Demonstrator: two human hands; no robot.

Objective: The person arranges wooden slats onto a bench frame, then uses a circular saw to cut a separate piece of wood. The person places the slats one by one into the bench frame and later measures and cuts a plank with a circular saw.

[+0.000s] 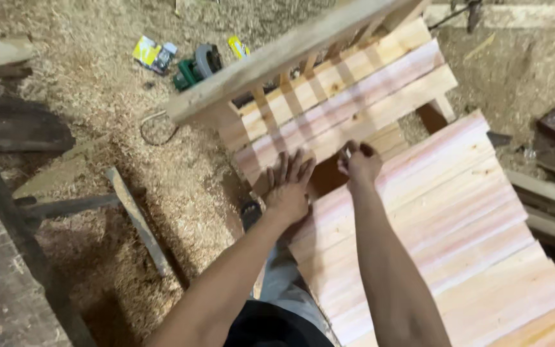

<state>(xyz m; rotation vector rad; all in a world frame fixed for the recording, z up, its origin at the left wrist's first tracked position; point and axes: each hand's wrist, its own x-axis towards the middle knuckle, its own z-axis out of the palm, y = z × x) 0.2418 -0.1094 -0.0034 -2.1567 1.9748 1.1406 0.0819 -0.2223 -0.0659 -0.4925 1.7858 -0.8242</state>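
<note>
Pale pink-streaked planks are seen joined into a slatted panel (444, 225) that runs from the near right toward the far centre, where it meets a second slatted frame (348, 96) with a thick rail and short spindles along its far-left edge.

The left hand (288, 186) is laid flat, fingers spread wide, at the panel's far-left corner, across the gap to the frame; nothing is enclosed in its grip. The right hand (359, 162) is closed narrowly, fingertips pinched on a small pale object at the panel's far edge. The object is too small to be identified; it may be a fastener, but this cannot be told.

The panel lies directly beneath both hands, touched by the left palm and reaching back under both forearms. The pinched object is held just beside the dark gap between panel and frame.

Risks judged from this position: the small object could be dropped through the gap and lost in the deep sawdust (97, 83) below. The panel could slide sideways if the flat hand's pressure is eased, since no clamp is visible. Fingers set near the gap could be nipped should the two pieces close together.

A green power tool (197, 66) with a trailing cord is noted on the floor at far left, well apart from both hands.
</note>
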